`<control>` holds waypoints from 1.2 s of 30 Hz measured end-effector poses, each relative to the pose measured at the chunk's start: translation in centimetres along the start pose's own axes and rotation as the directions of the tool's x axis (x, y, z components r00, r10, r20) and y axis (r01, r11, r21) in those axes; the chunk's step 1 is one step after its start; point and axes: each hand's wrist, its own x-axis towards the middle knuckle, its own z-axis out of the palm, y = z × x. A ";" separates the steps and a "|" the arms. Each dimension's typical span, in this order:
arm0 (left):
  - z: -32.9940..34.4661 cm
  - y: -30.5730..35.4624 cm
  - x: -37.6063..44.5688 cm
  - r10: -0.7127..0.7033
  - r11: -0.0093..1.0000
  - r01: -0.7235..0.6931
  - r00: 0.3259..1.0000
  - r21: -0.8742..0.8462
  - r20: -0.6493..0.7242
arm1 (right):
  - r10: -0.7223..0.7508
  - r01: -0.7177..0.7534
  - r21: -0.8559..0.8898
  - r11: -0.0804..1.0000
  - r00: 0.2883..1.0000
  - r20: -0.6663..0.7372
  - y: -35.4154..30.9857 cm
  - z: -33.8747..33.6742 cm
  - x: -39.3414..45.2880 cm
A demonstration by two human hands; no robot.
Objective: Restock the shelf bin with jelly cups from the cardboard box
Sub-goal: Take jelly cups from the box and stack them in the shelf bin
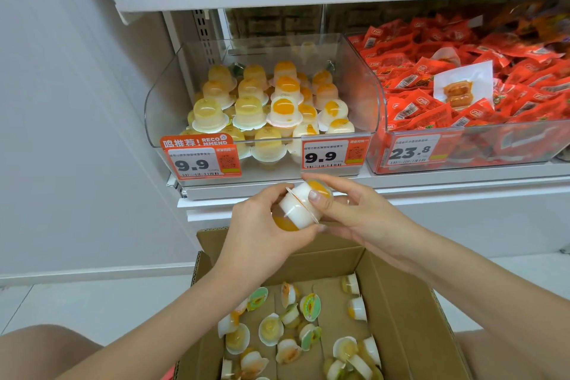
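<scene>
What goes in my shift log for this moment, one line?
hands: left, right hold two jelly cups | over box | bin part full

Just beyond the hands (308,213), a white shelf (431,177) carries two clear bins side by side. The shelf bin (160,102) straight ahead of the hands holds upturned jelly cups (249,108) — pale yellow and orange-topped — in rows. The bin (524,145) off to the right-hand side is heaped with red snack packets (431,92). Below the hands, an open cardboard box (401,302) sits on the pale floor (77,308) — loose cups scattered inside.
</scene>
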 end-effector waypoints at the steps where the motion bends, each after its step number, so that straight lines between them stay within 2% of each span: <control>1: -0.1 0.0 0.0 0.007 1.000 -0.007 1.000 -0.003 -0.007 | 0.009 -0.009 -0.007 1.000 1.000 0.022 -0.2 0.0 0.0; 5: -0.2 -0.1 0.0 0.085 0.996 -0.086 0.996 0.035 0.007 | 0.020 -0.020 -0.027 0.999 1.000 0.015 -0.5 0.0 0.2; 9: -0.3 -0.1 0.1 0.111 0.994 -0.112 0.993 0.010 0.040 | 0.071 -0.070 0.056 0.996 0.997 -0.012 -0.4 0.3 0.5; 12: -0.4 -0.2 0.2 0.210 0.976 -0.212 0.977 0.055 0.043 | 0.075 -0.073 0.106 0.992 0.997 -0.017 -0.5 0.5 0.6; 18: -0.7 -0.4 0.3 0.312 0.945 -0.313 0.950 0.100 0.023 | 0.079 -0.087 0.060 0.994 0.989 0.123 -1.4 -0.3 0.9; 23: -1.2 -0.5 0.7 0.351 0.926 -0.353 0.936 0.135 0.042 | 0.002 -0.005 0.050 0.999 0.998 0.058 -1.7 0.4 0.8; 26: -2.3 -0.1 1.7 0.336 0.919 -0.344 0.939 0.192 0.070 | -0.079 0.082 0.040 0.996 0.995 -0.064 -3.4 0.3 1.5; 28: -3.6 0.1 2.8 0.247 0.948 -0.247 0.969 0.200 0.023 | -0.197 0.179 -0.097 0.979 0.954 -0.228 -5.8 -0.7 3.0; 29: -4.3 -0.2 3.4 0.192 0.959 -0.188 0.981 0.212 0.001 | -0.285 0.221 -0.231 0.948 0.910 -0.300 -7.4 -1.4 4.3; 32: -5.8 -1.7 5.2 0.011 0.910 -0.046 0.996 0.412 0.087 | -0.497 0.198 -0.589 0.783 0.768 -0.403 -12.2 -3.3 9.6; 34: -6.5 -2.6 6.0 -0.058 0.820 -0.011 0.993 0.573 0.102 | -0.531 0.131 -0.705 0.698 0.755 -0.386 -14.5 -3.7 13.6; 36: -6.7 -3.0 6.5 -0.035 0.731 -0.033 0.996 0.682 0.085 | -0.508 0.047 -0.807 0.589 0.798 -0.325 -15.4 -4.0 17.2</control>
